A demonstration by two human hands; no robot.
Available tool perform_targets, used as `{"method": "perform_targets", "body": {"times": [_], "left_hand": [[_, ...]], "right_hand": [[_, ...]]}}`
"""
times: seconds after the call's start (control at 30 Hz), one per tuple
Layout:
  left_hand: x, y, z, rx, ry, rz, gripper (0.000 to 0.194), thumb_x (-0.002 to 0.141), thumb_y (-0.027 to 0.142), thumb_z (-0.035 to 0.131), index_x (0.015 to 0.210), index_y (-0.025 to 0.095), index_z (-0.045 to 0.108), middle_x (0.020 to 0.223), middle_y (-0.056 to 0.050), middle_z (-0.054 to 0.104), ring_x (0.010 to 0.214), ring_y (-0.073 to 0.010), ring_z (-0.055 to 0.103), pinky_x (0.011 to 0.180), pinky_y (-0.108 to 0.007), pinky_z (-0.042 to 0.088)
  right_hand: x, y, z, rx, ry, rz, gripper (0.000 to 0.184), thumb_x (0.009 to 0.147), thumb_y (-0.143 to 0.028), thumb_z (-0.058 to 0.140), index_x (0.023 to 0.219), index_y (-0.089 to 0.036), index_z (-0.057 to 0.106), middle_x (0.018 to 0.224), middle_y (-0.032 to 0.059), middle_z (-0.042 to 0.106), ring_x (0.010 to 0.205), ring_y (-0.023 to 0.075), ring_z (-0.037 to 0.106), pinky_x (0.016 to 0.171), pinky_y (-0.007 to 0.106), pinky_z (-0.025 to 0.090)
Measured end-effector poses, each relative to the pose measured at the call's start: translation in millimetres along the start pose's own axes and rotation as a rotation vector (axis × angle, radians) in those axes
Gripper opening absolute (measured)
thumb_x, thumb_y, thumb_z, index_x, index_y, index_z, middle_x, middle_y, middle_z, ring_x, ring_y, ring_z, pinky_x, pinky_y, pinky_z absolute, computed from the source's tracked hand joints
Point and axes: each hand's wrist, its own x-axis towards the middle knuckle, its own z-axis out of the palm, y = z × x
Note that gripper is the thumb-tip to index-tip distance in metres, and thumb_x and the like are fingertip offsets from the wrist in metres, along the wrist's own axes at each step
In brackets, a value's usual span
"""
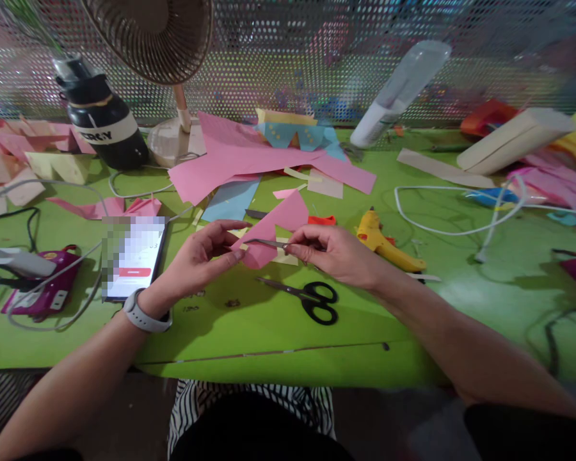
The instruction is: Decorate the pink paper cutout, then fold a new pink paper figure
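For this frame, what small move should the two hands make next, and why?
Probably a short, careful stroke of the slim, dark metal tool along the pink, angular paper piece, with the left hand steadying it. The left hand pinches the paper's near-left end, while the right hand grips the tool, whose shaft crosses in front of the paper; exact contact is unclear.

On the white band (120, 132) of a dark bottle (103, 110), bold black capitals read "ERGY". On the lit phone (143, 251), partly pixelated, a number ends in 3; the lettering on its red button (134, 272) is too small to read.
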Motion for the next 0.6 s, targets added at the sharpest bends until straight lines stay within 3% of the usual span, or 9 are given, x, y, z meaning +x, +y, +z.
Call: {"method": "perform_targets", "body": {"times": [0.37, 0.6], "left_hand": [[0.5, -2.3, -1.3, 0.017, 0.014, 0.002, 0.044, 0.089, 0.027, 0.066, 0.129, 0.013, 0.054, 0.091, -0.007, 0.072, 0.081, -0.0153, 0.066, 0.068, -0.026, 0.050], [-0.1, 1.9, -0.2, -0.012, 0.013, -0.015, 0.044, 0.088, 0.028, 0.068, 0.128, 0.015, 0.057, 0.091, -0.006, 0.070, 0.081, -0.0146, 0.064, 0.068, -0.026, 0.050]], "right_hand": [[-0.8, -0.7, -0.7, 0.034, 0.020, 0.007, 0.031, 0.084, -0.049, 0.066, 0.083, -0.018, 0.064, 0.066, -0.0008, 0.052, 0.059, 0.0117, 0.042, 0.053, 0.028, 0.032], [-1.7, -4.2, -1.8, 0.162, 0.112, -0.003, 0.030, 0.085, -0.049, 0.067, 0.085, -0.019, 0.064, 0.067, -0.0020, 0.052, 0.056, 0.0098, 0.042, 0.049, 0.027, 0.031]]}}
